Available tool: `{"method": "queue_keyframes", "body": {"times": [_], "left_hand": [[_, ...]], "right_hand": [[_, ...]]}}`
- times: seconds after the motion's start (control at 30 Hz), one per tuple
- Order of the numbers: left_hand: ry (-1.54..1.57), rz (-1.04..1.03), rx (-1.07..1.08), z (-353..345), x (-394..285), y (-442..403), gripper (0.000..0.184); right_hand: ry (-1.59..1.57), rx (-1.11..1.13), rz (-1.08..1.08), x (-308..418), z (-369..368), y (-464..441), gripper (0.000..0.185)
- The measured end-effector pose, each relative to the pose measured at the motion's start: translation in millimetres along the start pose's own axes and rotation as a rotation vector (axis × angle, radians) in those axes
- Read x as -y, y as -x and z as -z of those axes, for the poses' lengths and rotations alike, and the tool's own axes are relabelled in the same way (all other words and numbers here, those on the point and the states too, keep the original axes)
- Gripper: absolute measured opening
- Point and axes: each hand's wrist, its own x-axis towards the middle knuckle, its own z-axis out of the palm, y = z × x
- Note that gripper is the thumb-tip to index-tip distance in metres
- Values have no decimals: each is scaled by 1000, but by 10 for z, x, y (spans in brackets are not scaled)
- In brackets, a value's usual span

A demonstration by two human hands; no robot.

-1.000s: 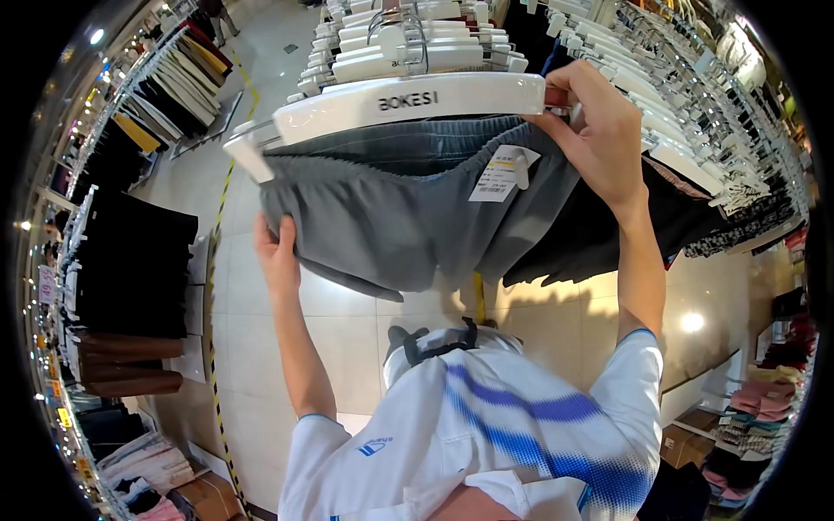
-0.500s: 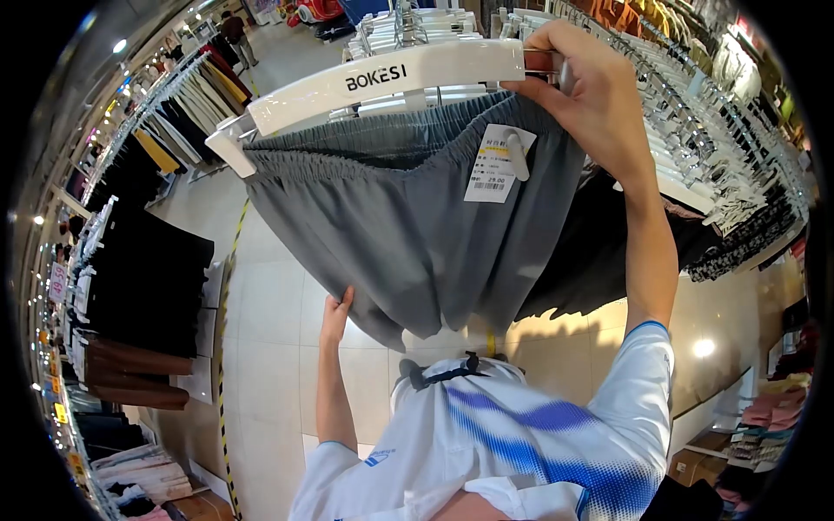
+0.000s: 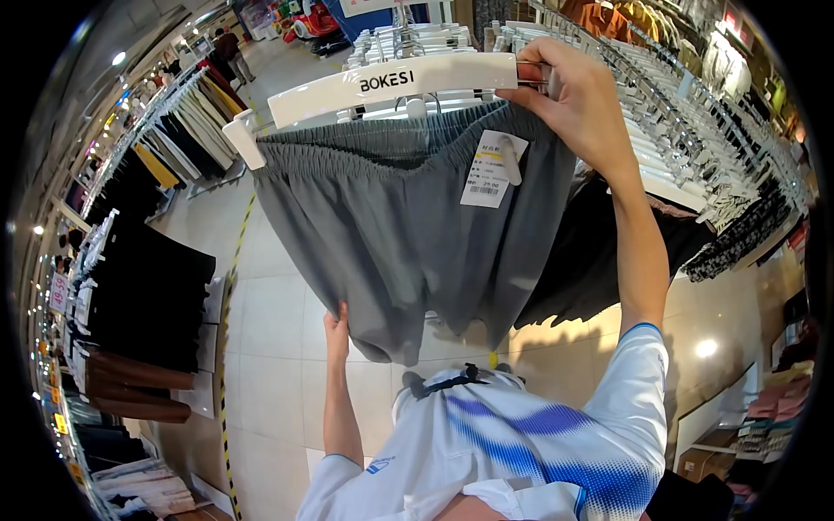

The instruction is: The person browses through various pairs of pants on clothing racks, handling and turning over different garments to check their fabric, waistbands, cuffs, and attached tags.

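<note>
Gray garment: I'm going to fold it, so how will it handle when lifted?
The gray garment is probably floppy: its thin-looking cloth hangs in loose folds. The gathered waistband likely stretches. The hanger in the right grip looks stiff, so the top should sag less.

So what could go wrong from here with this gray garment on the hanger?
The left hand is at the edge of the gray garment; a hard tug could pull the waistband out of the left clip.

The right hand grips the white hanger at one end only, so it might tip.

More hangers crowd right behind it, so it could snag on them.
</note>
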Motion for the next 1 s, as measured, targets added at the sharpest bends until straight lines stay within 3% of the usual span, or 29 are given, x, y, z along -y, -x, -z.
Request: {"method": "queue_keyframes", "body": {"times": [0.07,0.17,0.27,0.53,0.63,0.7,0.9,0.93,0.97,1.0], "left_hand": [[38,0,53,99,104,-8,29],[-172,-35,178,172,207,28,25],[-220,124,343,217,523,31,31],[-229,105,366,285,1169,241,37],[-137,166,301,415,1397,261,37],[-209,239,387,545,1565,292,35],[-83,368,385,739,1955,535,25],[-132,278,246,645,1969,621,20],[-131,279,242,679,1934,671,20],[-165,380,252,736,1952,712,19]], "right_hand": [[-92,-36,18,-3,-6,10,30],[-70,-10,23,2,39,7,31],[-104,7,-25,24,50,10,31],[-61,7,-9,-65,106,11,28],[-22,36,-6,-65,105,35,28],[-30,47,-7,-64,80,88,27],[-111,65,-210,-168,20,277,28],[-97,102,-228,-181,-2,311,27],[-100,104,-226,-190,-30,366,27],[-110,129,-233,-194,-61,421,27]]}}
